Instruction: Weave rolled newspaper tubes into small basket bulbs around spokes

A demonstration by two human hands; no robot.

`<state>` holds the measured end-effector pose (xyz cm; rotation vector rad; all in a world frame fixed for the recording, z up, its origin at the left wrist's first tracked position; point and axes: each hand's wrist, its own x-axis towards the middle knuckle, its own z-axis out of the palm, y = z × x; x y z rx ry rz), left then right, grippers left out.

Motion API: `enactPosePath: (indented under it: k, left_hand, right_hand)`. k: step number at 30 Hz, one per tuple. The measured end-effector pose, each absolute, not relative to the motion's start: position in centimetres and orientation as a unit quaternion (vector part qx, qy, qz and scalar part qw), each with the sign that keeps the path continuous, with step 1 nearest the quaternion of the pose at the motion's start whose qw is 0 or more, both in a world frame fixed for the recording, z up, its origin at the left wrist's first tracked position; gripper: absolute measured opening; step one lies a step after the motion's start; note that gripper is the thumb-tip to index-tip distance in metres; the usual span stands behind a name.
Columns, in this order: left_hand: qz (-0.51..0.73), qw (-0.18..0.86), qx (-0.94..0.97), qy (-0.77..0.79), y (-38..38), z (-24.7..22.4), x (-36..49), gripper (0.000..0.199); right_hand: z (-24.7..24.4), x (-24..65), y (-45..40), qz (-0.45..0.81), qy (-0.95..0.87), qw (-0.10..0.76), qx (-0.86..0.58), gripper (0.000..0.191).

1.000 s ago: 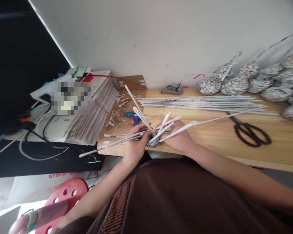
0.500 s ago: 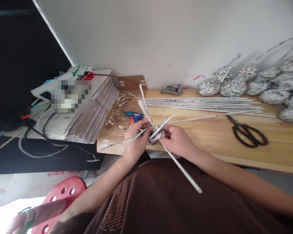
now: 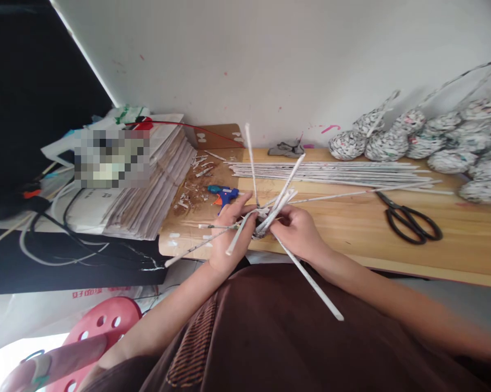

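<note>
A small woven paper piece (image 3: 261,231) is held between my two hands over the front edge of the table. Several rolled paper sticks (image 3: 288,185) fan out from it in different directions. My left hand (image 3: 231,234) pinches its left side with the thumb, while the index finger is stretched away. On the right side, the fingers of my right hand (image 3: 296,228) are closed on the piece near the base of the sticks. One long stick (image 3: 311,280) points down over the brown clothing, and another reaches right toward the scissors (image 3: 411,220).
A blue glue gun (image 3: 226,195) lies just behind my left hand. Long paper sticks (image 3: 331,173) lie along the back of the table (image 3: 351,239). Woven paper shapes (image 3: 386,146) stand at the back right. A paper stack (image 3: 159,179) is at the left.
The upper sticks have shifted and spread, one now leaning up to the right. My left index finger has lifted outward. The view has moved slightly.
</note>
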<state>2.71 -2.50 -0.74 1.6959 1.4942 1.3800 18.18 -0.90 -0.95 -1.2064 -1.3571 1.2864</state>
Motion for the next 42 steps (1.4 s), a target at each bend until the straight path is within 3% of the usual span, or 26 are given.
enactPosePath:
  k: [5,12,17,20,24,30,38,42]
  left_hand:
    - [0.535,0.271,0.596,0.535,-2.4,-1.1,3.1,0.039]
    - [0.504,0.244,0.625,0.544,-2.3,-0.4,2.4,0.037]
    - [0.448,0.453,0.621,0.456,-2.8,1.4,0.6,0.062]
    - [0.435,0.516,0.604,0.425,-2.9,2.1,-0.7,0.055]
    - [0.444,0.479,0.600,0.462,-2.6,1.2,-0.8,0.028]
    - [0.437,0.417,0.578,0.549,-1.8,0.3,0.4,0.027]
    - [0.421,0.180,0.698,0.551,-1.6,1.2,1.6,0.007]
    - [0.396,0.136,0.728,0.543,-2.1,1.4,1.9,0.010]
  right_hand:
    - [-2.0,16.7,-1.2,0.614,-0.393,0.497,-0.471,0.031]
    - [-1.9,16.0,-0.7,0.627,-0.355,0.513,-0.465,0.040]
    - [-2.1,16.9,0.1,0.592,-0.400,0.508,-0.481,0.038]
    - [-2.1,17.7,0.3,0.569,-0.436,0.493,-0.493,0.034]
    - [-1.9,18.2,0.3,0.545,-0.471,0.474,-0.506,0.032]
    - [-1.7,18.1,0.1,0.510,-0.504,0.466,-0.519,0.030]
    - [-2.1,18.2,0.0,0.472,-0.552,0.452,-0.517,0.018]
    - [-2.1,18.2,0.0,0.489,-0.549,0.453,-0.504,0.018]
